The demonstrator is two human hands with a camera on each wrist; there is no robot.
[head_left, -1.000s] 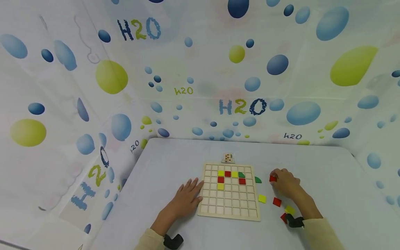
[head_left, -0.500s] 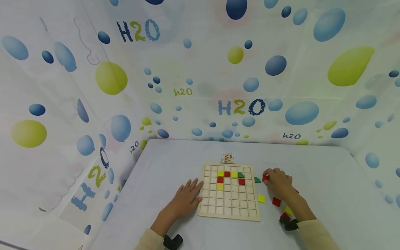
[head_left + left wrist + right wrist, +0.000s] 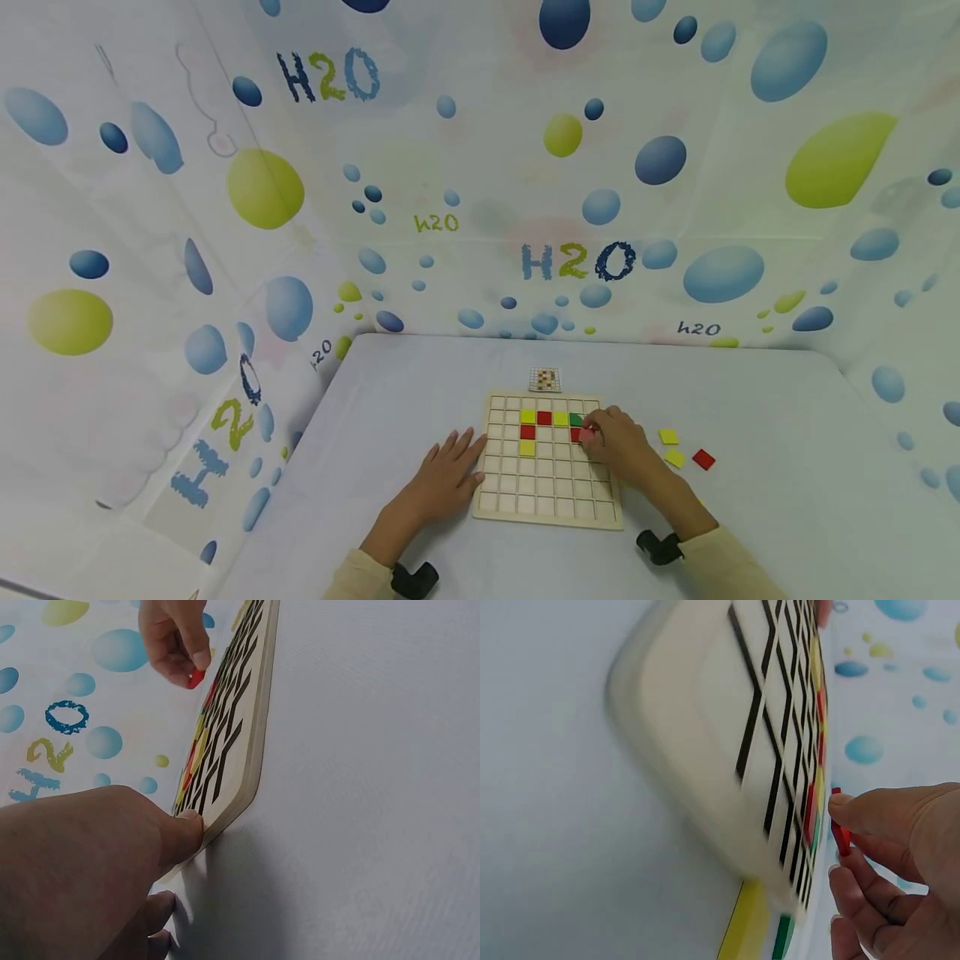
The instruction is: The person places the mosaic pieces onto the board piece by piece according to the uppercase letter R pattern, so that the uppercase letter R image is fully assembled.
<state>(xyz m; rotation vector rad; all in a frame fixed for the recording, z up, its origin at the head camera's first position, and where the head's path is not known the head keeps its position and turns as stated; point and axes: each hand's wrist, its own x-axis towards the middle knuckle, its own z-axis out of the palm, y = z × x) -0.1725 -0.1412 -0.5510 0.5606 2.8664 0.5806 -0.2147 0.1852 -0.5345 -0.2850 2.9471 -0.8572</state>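
Red tile pinched above board

From my remote feeds, I see the right hand over the board's right side, thumb and fingertips pinching that tile, the other fingers bent. The left hand lies at the board's left edge, fingers straight and spread, thumb touching the rim. Set in the board's far rows, I count three yellow tiles, three red tiles and a green piece. A card lies just past the board's far edge. Right of the board are two loose yellows and a loose red. My right wrist view shows a yellow block and a green block by its right edge.
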